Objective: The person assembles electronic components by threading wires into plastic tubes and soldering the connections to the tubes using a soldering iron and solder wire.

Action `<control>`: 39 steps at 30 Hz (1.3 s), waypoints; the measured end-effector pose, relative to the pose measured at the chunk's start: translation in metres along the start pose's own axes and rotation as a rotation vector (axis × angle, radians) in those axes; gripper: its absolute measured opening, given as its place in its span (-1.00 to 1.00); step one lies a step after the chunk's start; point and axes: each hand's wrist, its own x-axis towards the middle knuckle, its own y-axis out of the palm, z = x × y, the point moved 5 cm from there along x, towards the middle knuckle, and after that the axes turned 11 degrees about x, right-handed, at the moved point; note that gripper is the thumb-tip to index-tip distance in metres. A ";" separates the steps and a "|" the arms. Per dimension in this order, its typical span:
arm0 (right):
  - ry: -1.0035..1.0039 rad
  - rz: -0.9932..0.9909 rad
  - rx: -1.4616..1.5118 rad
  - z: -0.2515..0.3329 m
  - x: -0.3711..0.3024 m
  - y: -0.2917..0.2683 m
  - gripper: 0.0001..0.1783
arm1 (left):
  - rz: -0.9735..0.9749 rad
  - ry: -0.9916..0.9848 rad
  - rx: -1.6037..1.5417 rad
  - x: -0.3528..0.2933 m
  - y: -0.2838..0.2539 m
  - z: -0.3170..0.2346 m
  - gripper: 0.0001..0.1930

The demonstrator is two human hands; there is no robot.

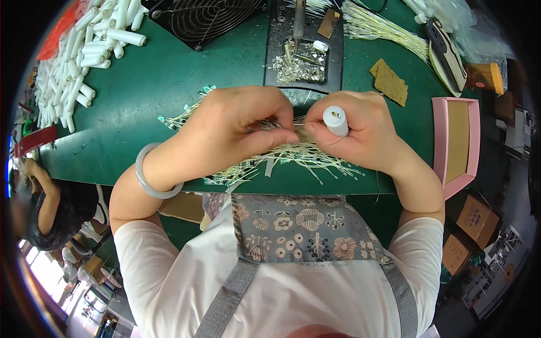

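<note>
Now right hand (360,135) grips white tube (336,120); left hand (236,127) pinches wires (293,153) (pale).

The worktop (163,84) is dark green. On it, pale cream wires (293,155) lie under the hands, and a white tube (336,120) stands just above them. Right of the wires is a pink tray (440,135) with a tan inside; far left, white tubes (84,50). The apron (304,228) is grey, flower-patterned; the bangle (147,180) pale grey-green.

Pink shallow box (456,143), rectangular, brown liner inside: right table edge. Brown cardboard cartons (470,228), printed panels: floor, lower right. Clear plastic bags (473,34): upper right corner. No screens or signs visible.
</note>
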 end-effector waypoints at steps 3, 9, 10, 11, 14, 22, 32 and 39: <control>-0.030 0.059 -0.041 0.003 -0.002 0.003 -0.86 | -0.079 -0.087 -0.020 -0.001 0.004 0.003 -0.88; 0.051 0.132 -0.139 0.005 -0.010 0.011 -0.66 | -0.199 -0.192 -0.450 -0.015 0.011 0.004 -0.79; 0.041 0.132 -0.140 0.003 -0.010 0.013 -0.66 | -0.235 -0.175 -0.472 -0.014 0.011 0.002 -0.78; 0.005 0.104 -0.171 0.005 -0.012 0.015 -0.66 | -0.152 -0.165 -0.432 -0.016 0.011 0.001 -0.72; -0.056 0.059 -0.240 0.008 -0.014 0.018 -0.63 | -0.202 -0.128 -0.317 -0.014 0.010 -0.003 -0.71; -0.191 -0.019 -0.391 0.006 -0.014 0.020 -0.63 | -0.271 -0.131 -0.226 -0.013 0.006 0.000 -0.78; -0.202 -0.006 -0.426 0.007 -0.015 0.020 -0.62 | -0.343 0.023 -0.015 -0.012 0.004 -0.002 -0.80; -0.206 0.004 -0.435 0.007 -0.014 0.019 -0.62 | -0.383 0.095 0.043 -0.011 0.000 -0.006 -0.85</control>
